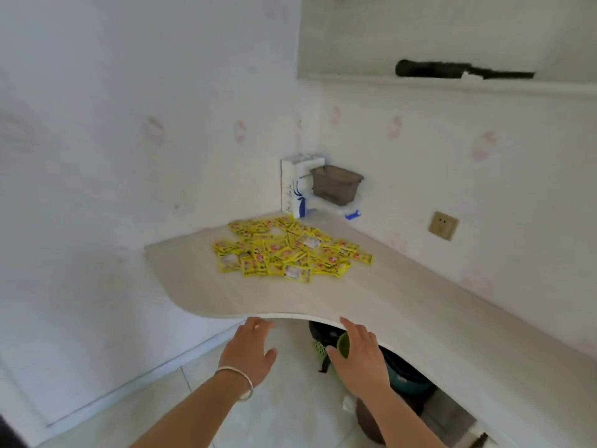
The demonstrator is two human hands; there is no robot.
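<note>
A heap of several small yellow sachets (290, 252) lies on a pale wooden corner desk (403, 305), toward its back. My left hand (250, 349) reaches forward just below the desk's curved front edge, fingers straight and spread, holding nothing; a silver bangle sits on its wrist. My right hand (360, 355) reaches forward beside it, fingers straight, its tips at the desk's edge, also holding nothing. Both hands are well short of the sachets.
In the back corner stand a white and blue box (295, 189) and a brown tub (336, 184) on a clear lidded container. A wall socket (443, 225) is at right. A black object (458, 70) lies on the shelf above. Baskets and a teal bin (407, 379) sit under the desk.
</note>
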